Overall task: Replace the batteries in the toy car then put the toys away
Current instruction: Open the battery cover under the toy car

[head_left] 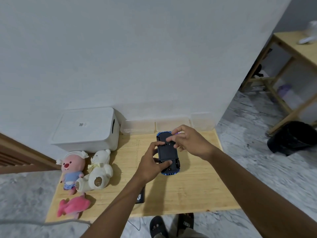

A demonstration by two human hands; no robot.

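A blue toy car (167, 152) lies upside down over the wooden table (197, 186), its dark underside facing up. My left hand (151, 162) grips the car's left side, thumb across the rear underside. My right hand (187, 140) hovers over the front end, its fingertips touching the underside near the front axle. Three soft toys lie at the table's left: a pink beaver plush (72, 169), a white teddy bear (98, 167) and a pink fish plush (73, 206). A white lidded storage box (85, 127) stands at the back left.
Clear plastic containers (139, 127) line the wall behind the car. A small black object (140, 197) lies near the front edge, partly under my left forearm. A black bin (293, 137) and a wooden shelf frame (283, 69) stand on the floor to the right.
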